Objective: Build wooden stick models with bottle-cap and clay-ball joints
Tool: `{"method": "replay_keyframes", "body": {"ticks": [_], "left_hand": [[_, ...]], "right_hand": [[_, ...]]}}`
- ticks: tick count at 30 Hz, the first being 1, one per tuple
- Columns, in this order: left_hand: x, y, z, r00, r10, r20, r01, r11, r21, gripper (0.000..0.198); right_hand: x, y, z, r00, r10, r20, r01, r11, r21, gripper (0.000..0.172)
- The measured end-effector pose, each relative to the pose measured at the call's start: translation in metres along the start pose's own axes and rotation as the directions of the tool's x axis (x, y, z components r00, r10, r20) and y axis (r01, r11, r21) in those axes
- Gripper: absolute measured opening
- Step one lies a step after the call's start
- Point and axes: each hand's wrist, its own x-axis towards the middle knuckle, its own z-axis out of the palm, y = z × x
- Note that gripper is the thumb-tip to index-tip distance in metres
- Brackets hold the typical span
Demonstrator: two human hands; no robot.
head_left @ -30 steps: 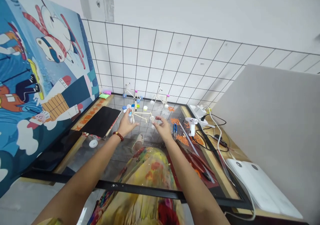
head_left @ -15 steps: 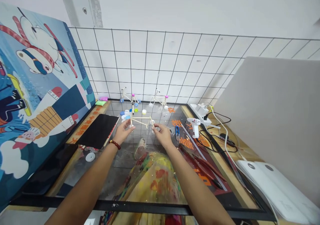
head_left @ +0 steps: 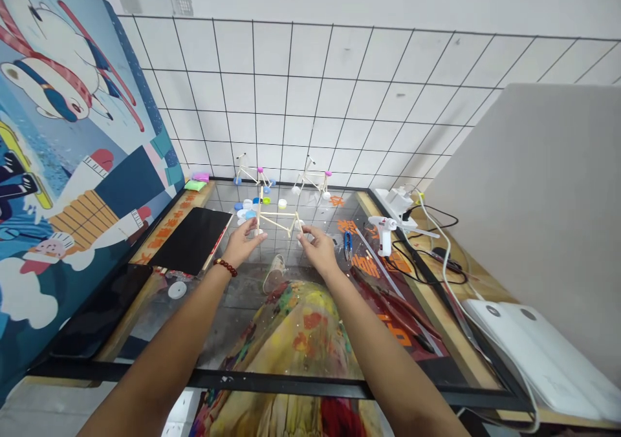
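Between my two hands is a small bicycle model (head_left: 280, 215) made of pale thin sticks, with white caps like wheels at its lower ends. My left hand (head_left: 244, 242) is closed on its left end, thumb and fingers pinching near the white cap. At the other end my right hand (head_left: 316, 245) pinches the right side by the other cap. Behind it stand two similar stick bicycle models, one with blue wheels (head_left: 252, 173) and one with white wheels (head_left: 312, 180), each topped with a pink piece. Several coloured bottle caps (head_left: 246, 212) lie just beyond my left hand.
A white glue gun (head_left: 383, 233) lies at the right beside blue-handled cutters (head_left: 348, 245). Cables run from a white power strip (head_left: 395, 204). A black board (head_left: 189, 241) and a dark phone-like slab (head_left: 99, 311) lie at the left. A white grid panel (head_left: 301, 94) stands behind the glass tabletop.
The camera view has shifted slightly, so the table appears a little higher. Both hands keep hold of the bicycle model, with little visible movement relative to the table.
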Motion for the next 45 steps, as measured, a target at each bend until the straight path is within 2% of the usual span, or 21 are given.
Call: {"method": "replay_keyframes", "body": {"ticks": [4,15,21,24,26,29,31,34,37,39,41,43,45], "left_hand": [[0.000,-0.001,0.000,0.999,0.022,0.025,-0.023,0.999,0.042,0.077],[-0.003,0.010,0.001,0.999,0.030,0.026,-0.030,0.999,0.011,0.063],[-0.003,0.010,0.000,0.999,-0.013,0.033,0.012,1.000,0.014,0.059],[-0.004,0.011,0.000,0.999,-0.015,0.035,0.014,1.000,0.027,0.060],[-0.004,0.011,0.000,0.999,-0.013,0.037,0.011,0.999,0.048,0.058],[-0.004,0.011,0.000,0.999,-0.007,0.038,0.004,0.998,0.070,0.056],[-0.003,0.010,0.001,0.999,-0.001,0.037,-0.002,0.997,0.078,0.056],[-0.003,0.008,0.000,0.999,0.018,0.042,-0.022,0.996,0.089,0.055],[-0.002,0.007,0.000,0.998,0.033,0.052,-0.038,0.995,0.091,0.056],[-0.002,0.007,-0.001,0.998,0.029,0.060,-0.034,0.996,0.085,0.056],[-0.002,0.007,-0.001,0.998,0.023,0.061,-0.028,0.996,0.086,0.055],[-0.001,0.008,-0.001,0.998,0.015,0.064,-0.022,0.995,0.095,0.053],[-0.001,0.008,-0.001,0.998,0.010,0.070,-0.017,0.995,0.100,0.053]], "right_hand": [[-0.001,-0.001,-0.001,1.000,0.005,-0.003,-0.005,1.000,0.009,0.038],[-0.003,-0.008,-0.006,1.000,0.023,0.003,-0.023,0.999,0.025,0.037],[-0.002,-0.008,-0.006,1.000,0.016,0.004,-0.016,1.000,0.014,0.035],[-0.004,-0.012,-0.011,0.997,-0.023,-0.069,0.022,0.999,-0.026,0.037],[-0.010,-0.018,-0.015,0.992,-0.096,-0.080,0.090,0.993,-0.072,0.033],[-0.025,-0.030,-0.017,0.974,-0.204,0.096,0.211,0.975,-0.067,0.021],[-0.035,-0.039,-0.013,0.939,-0.245,0.243,0.260,0.965,-0.032,0.020],[-0.046,-0.051,-0.001,0.896,-0.249,0.368,0.252,0.967,0.041,0.039],[-0.047,-0.061,0.008,0.879,-0.226,0.420,0.170,0.971,0.167,0.050],[-0.044,-0.063,0.003,0.904,-0.210,0.371,0.141,0.969,0.204,0.043],[-0.039,-0.058,-0.016,0.962,-0.153,0.227,0.113,0.977,0.180,0.027],[-0.033,-0.043,-0.049,0.999,-0.034,0.034,0.029,0.992,0.126,0.018],[-0.025,-0.018,-0.089,0.986,0.111,-0.123,-0.104,0.993,0.065,0.021]]}}
